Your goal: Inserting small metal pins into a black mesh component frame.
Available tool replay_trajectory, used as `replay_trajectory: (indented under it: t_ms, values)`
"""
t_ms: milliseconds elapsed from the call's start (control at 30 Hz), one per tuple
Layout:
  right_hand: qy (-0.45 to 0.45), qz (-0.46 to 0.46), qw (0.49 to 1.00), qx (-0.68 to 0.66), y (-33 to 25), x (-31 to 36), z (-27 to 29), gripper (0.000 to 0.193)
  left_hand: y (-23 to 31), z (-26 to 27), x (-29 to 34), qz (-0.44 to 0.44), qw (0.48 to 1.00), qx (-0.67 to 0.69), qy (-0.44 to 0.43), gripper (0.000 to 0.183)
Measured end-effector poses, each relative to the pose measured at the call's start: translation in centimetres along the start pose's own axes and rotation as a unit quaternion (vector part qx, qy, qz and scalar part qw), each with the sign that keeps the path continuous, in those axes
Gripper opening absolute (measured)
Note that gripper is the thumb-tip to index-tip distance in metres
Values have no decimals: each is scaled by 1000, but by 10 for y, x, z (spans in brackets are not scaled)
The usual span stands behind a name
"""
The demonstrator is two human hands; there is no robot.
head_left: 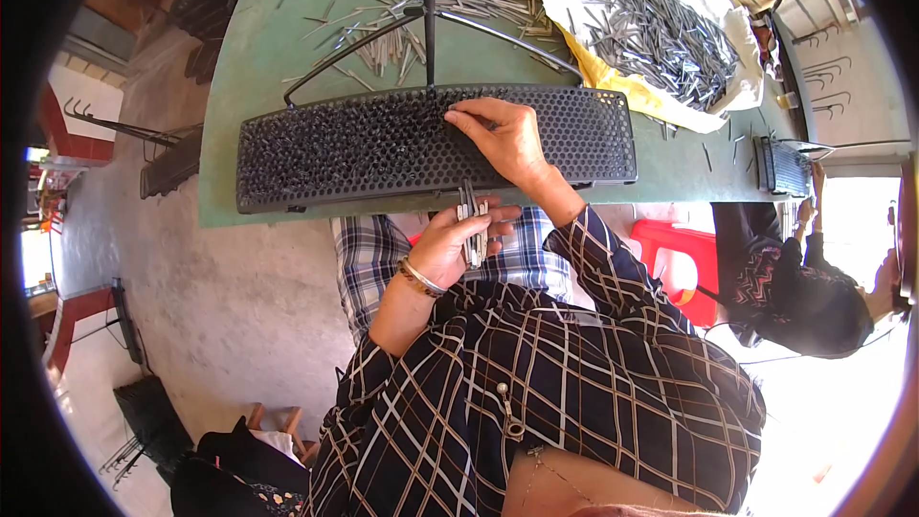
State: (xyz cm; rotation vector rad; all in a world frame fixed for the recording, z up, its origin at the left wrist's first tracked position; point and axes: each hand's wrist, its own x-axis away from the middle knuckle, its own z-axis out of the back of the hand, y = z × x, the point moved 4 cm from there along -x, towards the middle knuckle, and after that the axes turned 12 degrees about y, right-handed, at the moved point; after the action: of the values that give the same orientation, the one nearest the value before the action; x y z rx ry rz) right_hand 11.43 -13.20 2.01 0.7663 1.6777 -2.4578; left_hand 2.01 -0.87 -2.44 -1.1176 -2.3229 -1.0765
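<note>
1. Head view: the right hand (512, 139) is over the black perforated rack (593, 134), its thumb and forefinger drawn close together above the holes. Whether they meet, or pinch a piece between them, is too small to tell.
2. The left hand (452, 247), palm up and partly curled, holds a small bundle of metal strips (473, 232) under its thumb, the other fingers loosely extended behind them. It sits on the body's side of the right hand, just beside the rack's near edge.
3. The rack runs crosswise on the green table (239, 81), reaching out to both sides of the right hand; a black frame (429, 24) rises beyond its far edge.
4. Progress, as a judgement: left of the right hand, many holes look crowded with pieces, so that side seems largely done. Right of it, the holes look mostly bare and seem left to fill; those under the hand are hidden.
5. Plenty of stock lies beyond the hands: loose strips (488, 0) scattered straight ahead, and a heap of strips (661, 33) in an open white-and-yellow sack (595, 72) farther to the right.
</note>
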Motion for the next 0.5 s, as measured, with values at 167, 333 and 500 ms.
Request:
replay_trajectory:
  t_ms: [167, 333, 500]
  values:
    - [11, -28, 999, -16, 2, 5, 0, 17, -1, -1, 5, -5, 1000, 4, -5, 30]
    - [36, -19, 999, -11, 4, 9, -1, 17, -3, -3, 13, -19, 1000, -11, -7, 31]
    - [32, 14, 999, -27, 2, 11, -3, 19, -8, 1, 19, -21, 1000, -4, -4, 31]
